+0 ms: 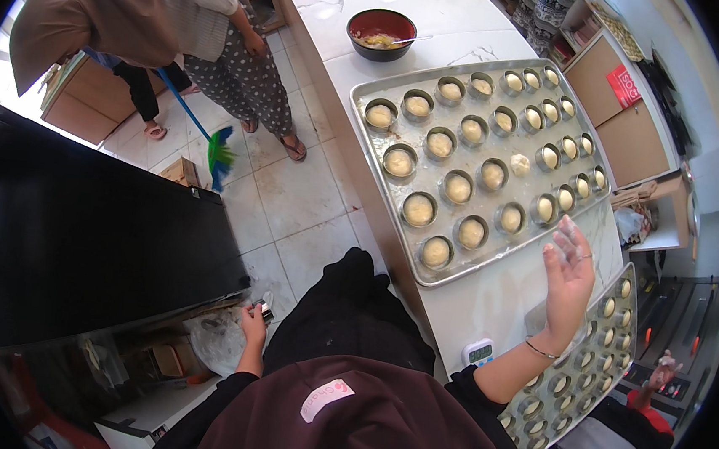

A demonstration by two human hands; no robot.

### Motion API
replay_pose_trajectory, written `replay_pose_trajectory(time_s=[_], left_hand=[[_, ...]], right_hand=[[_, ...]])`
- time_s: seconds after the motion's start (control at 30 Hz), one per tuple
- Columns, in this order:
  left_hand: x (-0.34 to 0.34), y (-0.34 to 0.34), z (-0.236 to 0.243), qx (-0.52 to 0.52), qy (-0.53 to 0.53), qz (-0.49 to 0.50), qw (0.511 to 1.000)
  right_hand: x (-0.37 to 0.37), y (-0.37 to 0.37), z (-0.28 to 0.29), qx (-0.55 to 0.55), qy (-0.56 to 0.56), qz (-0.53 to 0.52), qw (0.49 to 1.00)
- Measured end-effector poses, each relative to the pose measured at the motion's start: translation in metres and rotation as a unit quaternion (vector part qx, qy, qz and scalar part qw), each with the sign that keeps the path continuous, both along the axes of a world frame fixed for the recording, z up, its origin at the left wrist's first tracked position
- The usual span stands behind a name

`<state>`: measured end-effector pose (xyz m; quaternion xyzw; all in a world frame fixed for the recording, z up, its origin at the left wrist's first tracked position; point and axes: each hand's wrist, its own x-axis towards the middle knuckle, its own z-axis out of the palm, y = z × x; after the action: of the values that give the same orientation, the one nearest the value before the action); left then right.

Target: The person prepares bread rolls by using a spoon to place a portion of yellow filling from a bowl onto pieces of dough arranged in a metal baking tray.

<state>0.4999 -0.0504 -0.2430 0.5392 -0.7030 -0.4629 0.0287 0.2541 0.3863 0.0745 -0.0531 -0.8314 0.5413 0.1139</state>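
My right hand [570, 279] is raised over the near right edge of a large metal baking tray [478, 268], its fingers apart and whitish, holding nothing. Rows of dough balls [458, 187] sit on that tray, most inside metal rings [416, 208]. One dough ball [520, 165] near the middle has no ring around it. Down at my left side, away from the counter, my left hand [253, 329] is closed on a small dark and silvery metal piece [265, 309]; its full shape is partly hidden.
On the marble counter [342, 71] stand a dark bowl [379, 53] with yellowish contents and a white timer [478, 352]. A second tray [636, 305] of ringed dough is at right, near another person's hand [665, 371]. Someone holds a broom [220, 156] at left, beyond a black cabinet-like block [80, 228].
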Motion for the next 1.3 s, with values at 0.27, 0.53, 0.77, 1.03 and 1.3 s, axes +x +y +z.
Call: replay_pose_trajectory(time_s=[0.27, 0.53, 0.77, 1.03, 1.3], left_hand=[[0.020, 0.003, -0.006, 0.004, 0.031, 0.026, 0.999], [0.017, 0.018, 0.014, -0.035, 0.019, 0.003, 0.999], [-0.027, 0.026, 0.047, -0.071, 0.096, -0.067, 0.991], [-0.192, 0.038, 0.142, -0.139, 0.402, -0.180, 0.887], [-0.378, 0.036, 0.219, -0.075, 0.527, -0.291, 0.795]], right_hand=[[-0.004, -0.003, 0.004, -0.011, 0.022, 0.013, 1.000], [-0.005, -0.003, -0.001, -0.017, 0.031, 0.019, 0.999], [-0.006, 0.004, -0.004, -0.016, 0.047, 0.015, 0.999], [-0.006, 0.017, -0.011, -0.091, -0.006, -0.081, 0.993], [-0.042, 0.031, -0.044, 0.042, -0.064, -0.179, 0.981]])
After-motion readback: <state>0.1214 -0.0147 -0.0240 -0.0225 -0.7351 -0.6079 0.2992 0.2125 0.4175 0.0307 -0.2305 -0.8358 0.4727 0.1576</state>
